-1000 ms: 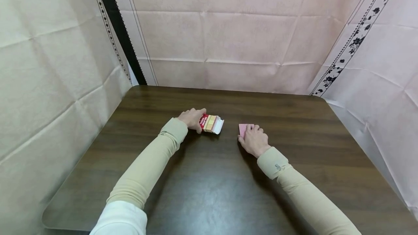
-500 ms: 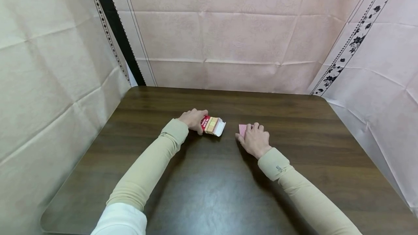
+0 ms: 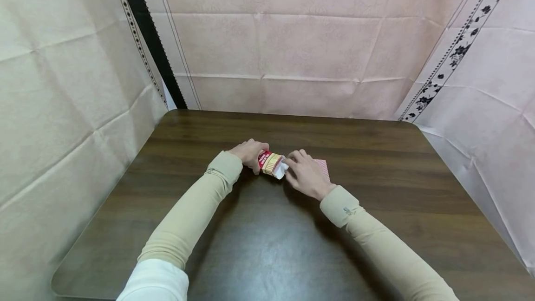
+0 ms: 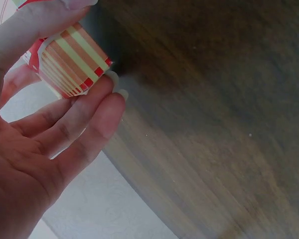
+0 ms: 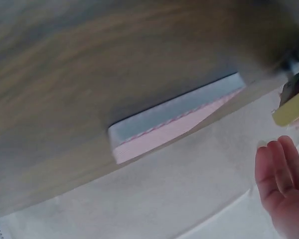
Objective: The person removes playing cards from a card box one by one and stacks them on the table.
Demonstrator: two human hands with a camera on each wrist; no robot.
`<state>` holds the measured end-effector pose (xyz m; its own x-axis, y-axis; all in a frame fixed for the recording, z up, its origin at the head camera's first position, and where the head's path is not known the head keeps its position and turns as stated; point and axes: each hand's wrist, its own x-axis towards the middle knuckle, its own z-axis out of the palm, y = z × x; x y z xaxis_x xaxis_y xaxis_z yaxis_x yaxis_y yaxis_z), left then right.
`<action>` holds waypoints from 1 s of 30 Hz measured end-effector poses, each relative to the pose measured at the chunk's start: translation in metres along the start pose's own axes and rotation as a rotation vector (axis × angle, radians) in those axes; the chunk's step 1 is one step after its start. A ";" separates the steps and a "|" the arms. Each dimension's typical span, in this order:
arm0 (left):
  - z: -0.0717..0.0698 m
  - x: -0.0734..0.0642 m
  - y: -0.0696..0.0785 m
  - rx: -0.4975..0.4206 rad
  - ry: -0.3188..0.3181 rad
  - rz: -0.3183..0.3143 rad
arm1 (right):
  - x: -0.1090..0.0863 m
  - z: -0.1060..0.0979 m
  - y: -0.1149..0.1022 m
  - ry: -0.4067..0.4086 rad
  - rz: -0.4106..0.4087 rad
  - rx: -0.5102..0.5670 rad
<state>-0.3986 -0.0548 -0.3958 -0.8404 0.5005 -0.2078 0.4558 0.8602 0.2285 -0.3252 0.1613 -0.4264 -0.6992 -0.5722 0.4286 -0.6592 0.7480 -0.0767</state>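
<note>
My left hand (image 3: 250, 153) grips a red and yellow striped playing card box (image 3: 269, 161) by its closed end. The white flap (image 3: 281, 170) stands open toward the right. In the left wrist view, the thumb and fingers lie around the striped box (image 4: 72, 62). My right hand (image 3: 307, 174) has its fingertips right at the open flap; in the right wrist view several fingers (image 5: 275, 167) extend fairly straight near the box's yellow edge. Behind that hand lies a pink-backed deck of cards (image 3: 323, 166), squared into a stack on the table, its long side showing in the right wrist view.
The dark wooden table (image 3: 251, 245) has rounded corners. Pale cloth (image 3: 309, 45) hangs behind it and on both sides, with a black floral border (image 3: 451, 59) at the right and a black strip (image 3: 154, 36) at the left.
My right hand has left the deck and moved left to the box's open flap, and more of the deck shows. The left hand with the box has shifted slightly right.
</note>
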 end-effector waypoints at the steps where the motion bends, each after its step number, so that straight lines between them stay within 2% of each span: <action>1: 0.000 0.000 0.000 0.002 0.000 0.009 | 0.001 0.001 -0.001 -0.011 -0.008 -0.010; 6: 0.000 0.000 0.000 0.020 0.009 0.030 | 0.004 0.007 -0.006 -0.127 0.013 -0.057; 10: 0.000 0.000 0.003 0.003 -0.012 0.044 | 0.007 0.010 -0.011 -0.226 0.022 -0.072; 14: 0.000 -0.001 0.005 -0.003 -0.035 0.046 | 0.009 0.012 -0.015 -0.271 0.010 -0.085; 17: 0.001 0.000 0.004 0.005 -0.034 0.034 | 0.008 0.012 -0.016 -0.269 0.015 -0.089; 24: 0.002 0.000 0.001 0.003 -0.034 -0.001 | 0.004 0.008 -0.015 -0.167 -0.006 -0.020; 30: 0.001 -0.001 0.003 -0.003 -0.046 -0.028 | 0.004 0.004 -0.017 -0.128 0.001 -0.014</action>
<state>-0.3966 -0.0524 -0.3958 -0.8383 0.4803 -0.2581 0.4314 0.8737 0.2249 -0.3180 0.1453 -0.4272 -0.7299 -0.6093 0.3098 -0.6555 0.7525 -0.0643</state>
